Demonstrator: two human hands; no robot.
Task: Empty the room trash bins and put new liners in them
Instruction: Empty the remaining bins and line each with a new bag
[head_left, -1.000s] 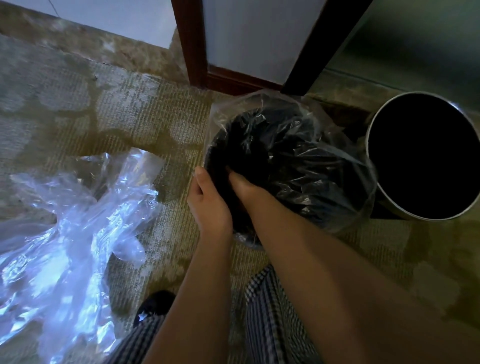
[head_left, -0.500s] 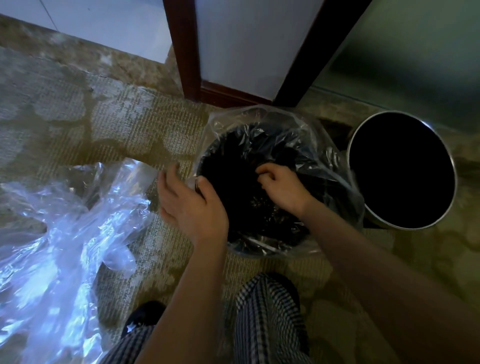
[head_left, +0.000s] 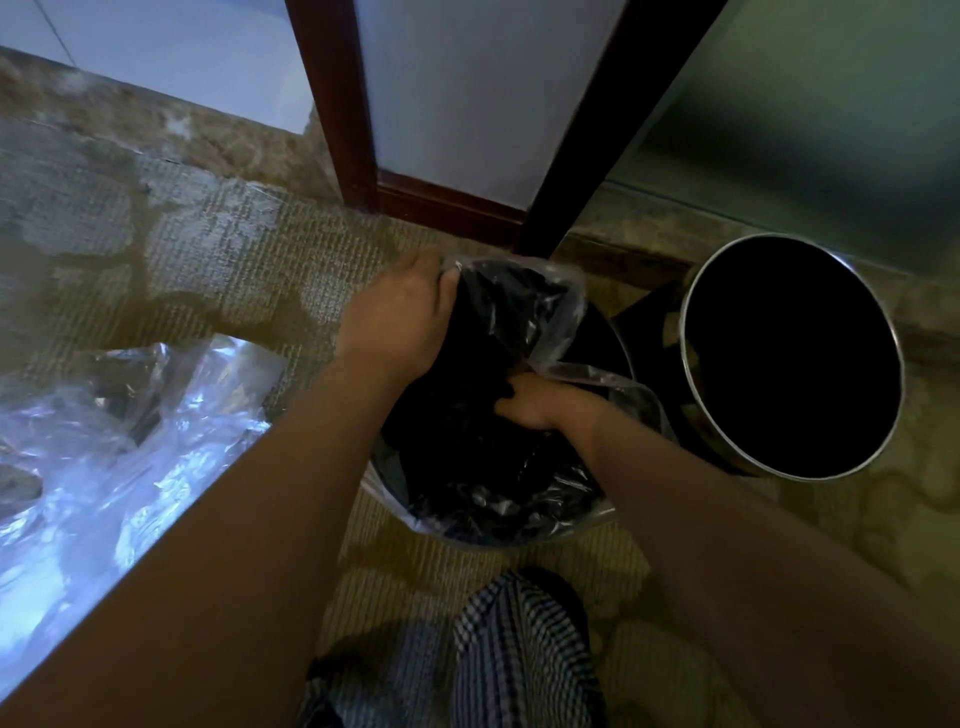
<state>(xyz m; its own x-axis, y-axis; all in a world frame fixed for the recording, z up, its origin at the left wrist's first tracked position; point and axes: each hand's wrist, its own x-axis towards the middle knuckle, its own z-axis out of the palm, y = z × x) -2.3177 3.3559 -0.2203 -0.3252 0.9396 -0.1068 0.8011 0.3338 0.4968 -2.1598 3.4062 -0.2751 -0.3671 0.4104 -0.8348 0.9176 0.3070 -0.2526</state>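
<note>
Your left hand (head_left: 400, 317) at far-left rim of lined bin (head_left: 613, 343): grip closed, fingers curled over edge of clear liner (head_left: 550, 306). Your right hand (head_left: 540, 410) down inside same bin, fingers curled, liner fold draped across wrist; cannot tell whether grip holds film. Liner bunched, partly over rim. Second bin (head_left: 789, 358) just right of it, upright on carpet (head_left: 208, 249). Loose clear plastic (head_left: 130, 431) on carpet, left side.

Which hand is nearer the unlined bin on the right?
Right. The right hand is inside the lined bin, toward the unlined bin; the left hand grips the liner at its far rim, farther away.
</note>
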